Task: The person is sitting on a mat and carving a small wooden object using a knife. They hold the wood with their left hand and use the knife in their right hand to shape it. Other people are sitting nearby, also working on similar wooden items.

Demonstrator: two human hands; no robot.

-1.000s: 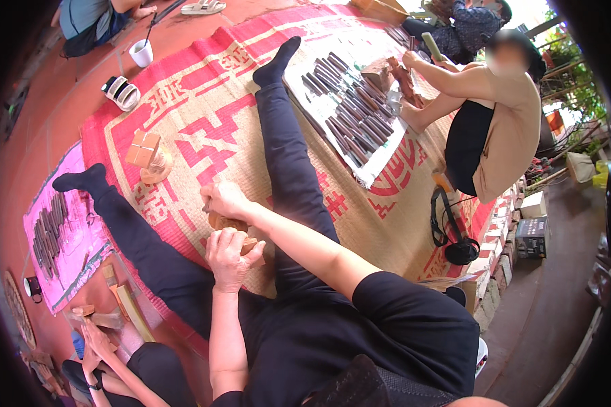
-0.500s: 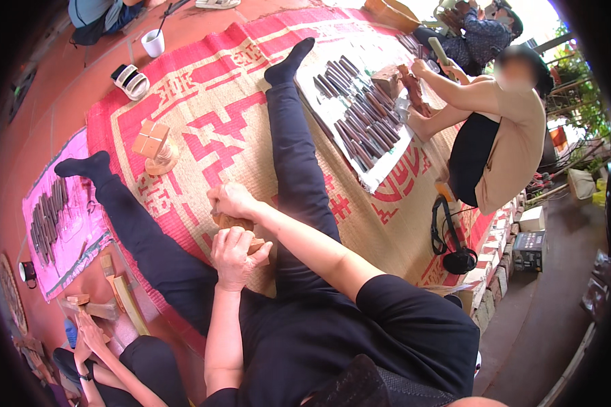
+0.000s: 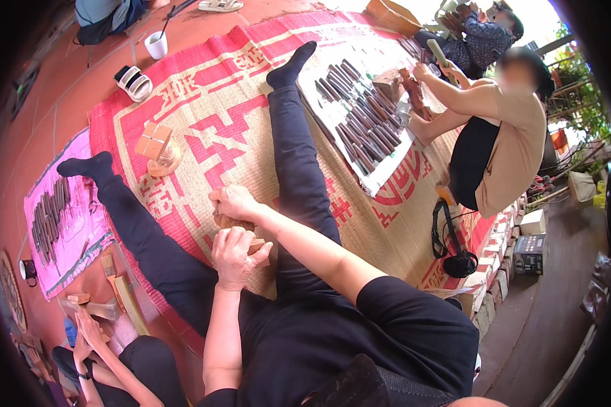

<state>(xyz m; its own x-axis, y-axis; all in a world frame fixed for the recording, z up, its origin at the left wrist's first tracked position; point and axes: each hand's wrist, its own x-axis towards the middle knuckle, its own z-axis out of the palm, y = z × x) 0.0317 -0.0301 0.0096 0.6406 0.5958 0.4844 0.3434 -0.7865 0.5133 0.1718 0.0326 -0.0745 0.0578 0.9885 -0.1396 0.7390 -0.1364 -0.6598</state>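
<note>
Between my legs, above the mat, my left hand point(image 3: 233, 258) is wrapped round a brown wooden piece point(image 3: 229, 222); a lighter part of the wood shows by my thumb. My right hand point(image 3: 236, 203) is closed in a fist at the far side of the same piece, pressed close to it. Whatever sits inside that fist is hidden by the fingers. My right forearm crosses from the right, while the left one rises from below.
A patterned red and straw mat point(image 3: 366, 237) lies under my legs. Carving tools rest on a white cloth point(image 3: 380, 182) and on a pink cloth point(image 3: 81, 152). A wooden block point(image 3: 153, 139) stands on the mat. Co-workers sit to the right and lower left; headphones point(image 3: 459, 263) lie at right.
The view has shifted very slightly. Both hands stay closed at the wooden piece in nearly the same place.
</note>
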